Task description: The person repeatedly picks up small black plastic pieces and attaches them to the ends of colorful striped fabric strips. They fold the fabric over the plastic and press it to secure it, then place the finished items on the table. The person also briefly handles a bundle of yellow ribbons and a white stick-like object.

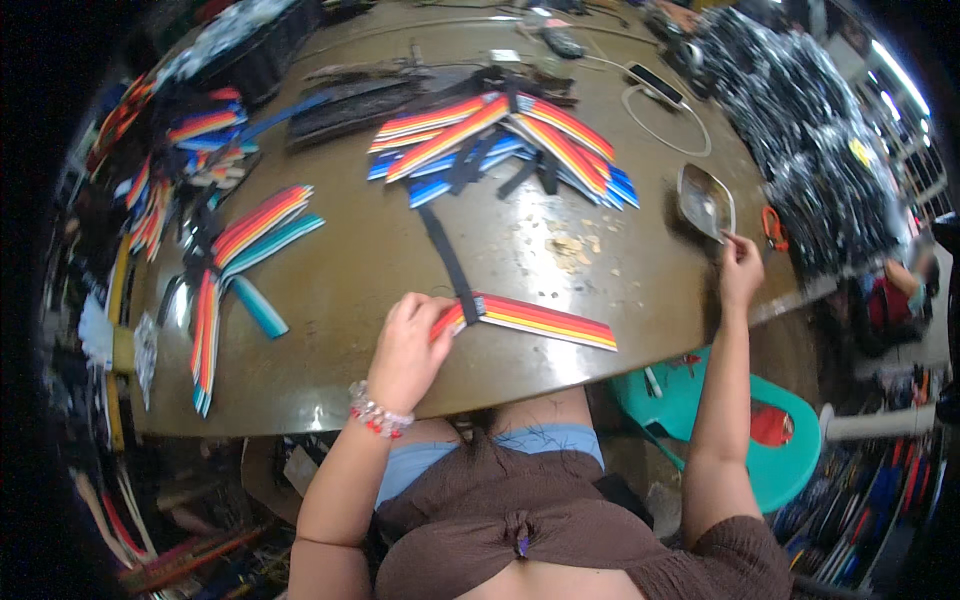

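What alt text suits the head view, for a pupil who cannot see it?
A person's left hand holds a striped band with a black strap at a brown table, while the right hand is at the rim of a small dish. Striped bundles lie farther back and to the left.

Looked like a workshop, judging by the broad worktable (345,370), the pile of striped bands (450,140) at twelve o'clock, bundled bands (245,228) at nine, shiny plastic heap (805,140) at two and stacked strips (885,510) at four.
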A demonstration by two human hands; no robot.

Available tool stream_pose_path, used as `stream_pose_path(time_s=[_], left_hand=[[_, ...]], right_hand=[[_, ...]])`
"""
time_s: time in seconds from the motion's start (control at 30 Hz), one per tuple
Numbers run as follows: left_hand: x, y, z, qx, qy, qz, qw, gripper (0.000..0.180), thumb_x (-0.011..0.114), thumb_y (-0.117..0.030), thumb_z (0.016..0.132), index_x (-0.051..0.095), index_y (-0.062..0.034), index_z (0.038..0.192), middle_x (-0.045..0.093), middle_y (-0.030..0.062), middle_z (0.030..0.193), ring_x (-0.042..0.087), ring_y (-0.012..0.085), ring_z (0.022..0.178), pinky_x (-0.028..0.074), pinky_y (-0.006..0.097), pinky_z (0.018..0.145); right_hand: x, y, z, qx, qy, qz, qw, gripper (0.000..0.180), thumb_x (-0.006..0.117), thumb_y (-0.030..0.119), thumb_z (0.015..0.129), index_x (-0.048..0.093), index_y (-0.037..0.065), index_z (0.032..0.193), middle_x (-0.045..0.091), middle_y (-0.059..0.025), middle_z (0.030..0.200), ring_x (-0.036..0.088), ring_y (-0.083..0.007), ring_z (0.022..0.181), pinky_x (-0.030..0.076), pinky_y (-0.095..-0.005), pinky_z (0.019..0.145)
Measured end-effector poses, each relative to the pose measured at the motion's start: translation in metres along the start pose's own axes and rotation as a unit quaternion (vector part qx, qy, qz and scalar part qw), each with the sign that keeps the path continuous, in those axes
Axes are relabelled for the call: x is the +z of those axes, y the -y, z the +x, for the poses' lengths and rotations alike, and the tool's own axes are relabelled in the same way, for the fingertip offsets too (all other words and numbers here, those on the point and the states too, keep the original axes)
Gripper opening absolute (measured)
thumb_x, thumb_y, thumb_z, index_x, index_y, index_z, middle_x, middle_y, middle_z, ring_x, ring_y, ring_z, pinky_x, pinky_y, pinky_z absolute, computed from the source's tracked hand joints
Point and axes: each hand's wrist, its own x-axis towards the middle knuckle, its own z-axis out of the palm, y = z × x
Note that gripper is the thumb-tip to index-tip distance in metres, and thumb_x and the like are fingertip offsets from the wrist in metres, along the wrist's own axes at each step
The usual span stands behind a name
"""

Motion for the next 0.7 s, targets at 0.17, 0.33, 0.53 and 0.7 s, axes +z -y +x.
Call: stream_pose_path(time_s=[0.17, 0.33, 0.53, 0.7], left_hand=[[-0.001, 0.001, -0.005, 0.019, 0.037, -0.006, 0.999, 0.025, 0.066, -0.006, 0.081, 0.065, -0.0025, 0.105, 0.057, 0.0127, 0.097, 0.058, 0.0306, 0.093, 0.047, 0.038, 0.085], [-0.001, 0.001, -0.005, 0.026, 0.03, -0.045, 0.998, 0.026, 0.069, -0.01, 0.081, 0.065, -0.0031, 0.105, 0.056, 0.0119, 0.097, 0.059, 0.0255, 0.083, 0.05, 0.034, 0.077], [0.024, 0.004, 0.011, 0.013, 0.011, -0.057, 0.998, 0.022, 0.069, -0.012, 0.082, 0.063, -0.0019, 0.101, 0.055, 0.012, 0.09, 0.059, 0.0208, 0.073, 0.05, 0.032, 0.068], [0.033, 0.009, 0.015, 0.028, -0.037, -0.028, 0.999, 0.011, 0.064, -0.009, 0.085, 0.057, 0.0002, 0.089, 0.054, 0.0151, 0.087, 0.058, 0.03, 0.074, 0.048, 0.038, 0.066]], right_hand=[[0.007, 0.006, -0.008, 0.036, 0.038, -0.046, 0.998, 0.01, 0.065, 0.006, 0.085, 0.064, 0.0, 0.093, 0.066, -0.0103, 0.087, 0.063, -0.019, 0.075, 0.049, -0.0298, 0.07], [0.005, 0.109, -0.047, -0.033, -0.039, 0.17, 0.984, 0.008, 0.062, 0.007, 0.09, 0.064, 0.001, 0.094, 0.063, -0.0028, 0.083, 0.058, -0.0106, 0.072, 0.048, -0.0263, 0.067], [0.049, 0.23, -0.172, 0.197, 0.321, 0.454, 0.807, 0.004, 0.06, 0.003, 0.09, 0.062, 0.0, 0.09, 0.062, -0.0012, 0.073, 0.057, -0.0068, 0.059, 0.047, -0.0219, 0.054], [0.069, 0.233, -0.203, 0.147, 0.344, 0.279, 0.885, 0.007, 0.066, 0.004, 0.081, 0.065, -0.003, 0.085, 0.066, -0.0065, 0.076, 0.061, -0.0091, 0.062, 0.05, -0.0239, 0.058]])
